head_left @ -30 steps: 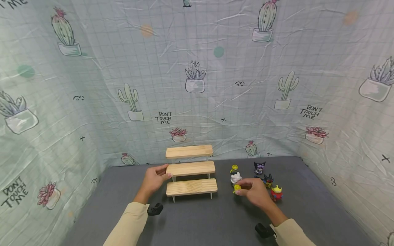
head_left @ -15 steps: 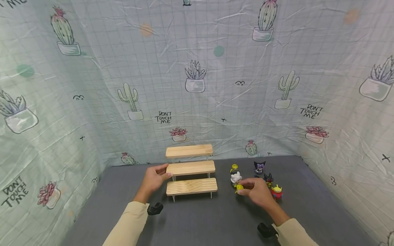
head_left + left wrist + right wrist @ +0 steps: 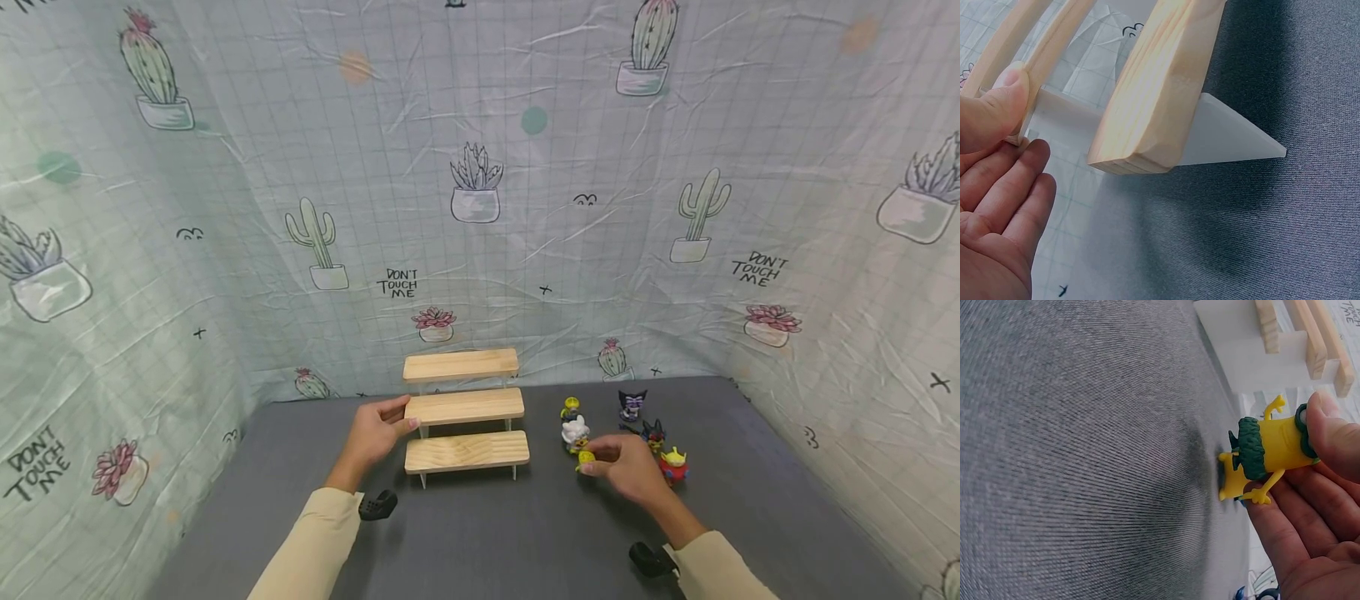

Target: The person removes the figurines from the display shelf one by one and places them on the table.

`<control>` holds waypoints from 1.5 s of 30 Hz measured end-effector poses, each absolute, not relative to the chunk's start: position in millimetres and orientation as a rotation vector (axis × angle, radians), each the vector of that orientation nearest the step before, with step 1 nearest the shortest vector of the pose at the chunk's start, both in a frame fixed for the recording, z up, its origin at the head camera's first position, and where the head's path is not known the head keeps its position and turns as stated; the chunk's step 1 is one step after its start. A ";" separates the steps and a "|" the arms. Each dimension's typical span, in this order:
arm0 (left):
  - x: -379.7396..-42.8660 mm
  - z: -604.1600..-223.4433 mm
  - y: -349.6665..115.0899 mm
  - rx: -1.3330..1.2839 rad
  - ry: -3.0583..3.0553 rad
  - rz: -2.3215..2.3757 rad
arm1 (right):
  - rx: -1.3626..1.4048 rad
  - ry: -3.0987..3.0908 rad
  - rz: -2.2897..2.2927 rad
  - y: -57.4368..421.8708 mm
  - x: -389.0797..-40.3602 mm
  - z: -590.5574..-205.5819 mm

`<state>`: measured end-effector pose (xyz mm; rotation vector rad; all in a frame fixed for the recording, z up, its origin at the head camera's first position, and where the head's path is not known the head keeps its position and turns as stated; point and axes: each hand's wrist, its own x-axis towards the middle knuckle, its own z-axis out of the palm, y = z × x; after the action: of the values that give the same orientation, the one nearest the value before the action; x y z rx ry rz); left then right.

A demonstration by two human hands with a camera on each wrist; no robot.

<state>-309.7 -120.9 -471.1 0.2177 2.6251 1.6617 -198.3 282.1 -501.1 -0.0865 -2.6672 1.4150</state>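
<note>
A three-tier wooden display riser with clear supports stands mid-table in the head view. My left hand holds the left end of its middle board, thumb on top and fingers underneath, as the left wrist view shows on the riser. My right hand pinches a small yellow minion figurine with a dark green skirt and goggles, thumb against its head. The minion appears just off the grey table, tilted in the right wrist view. A white figurine stands right behind it.
More figurines stand on the right: a yellow-topped one, a purple-and-black one, a dark pointy-eared one and a red-bodied, yellow-headed one. A cactus-print cloth encloses the grey table behind and at the sides.
My right hand has shifted slightly right with the minion, then nearly stopped. The left hand keeps its hold on the riser, which has not moved.
</note>
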 end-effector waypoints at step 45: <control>-311.9 -474.1 -122.0 0.230 2.640 1.657 | 0.053 -2.707 1.502 291.2 -197.0 -519.8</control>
<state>-311.9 -122.0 -474.1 0.2302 2.6395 1.6567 -197.0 291.2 -519.8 0.0532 -2.7070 1.5024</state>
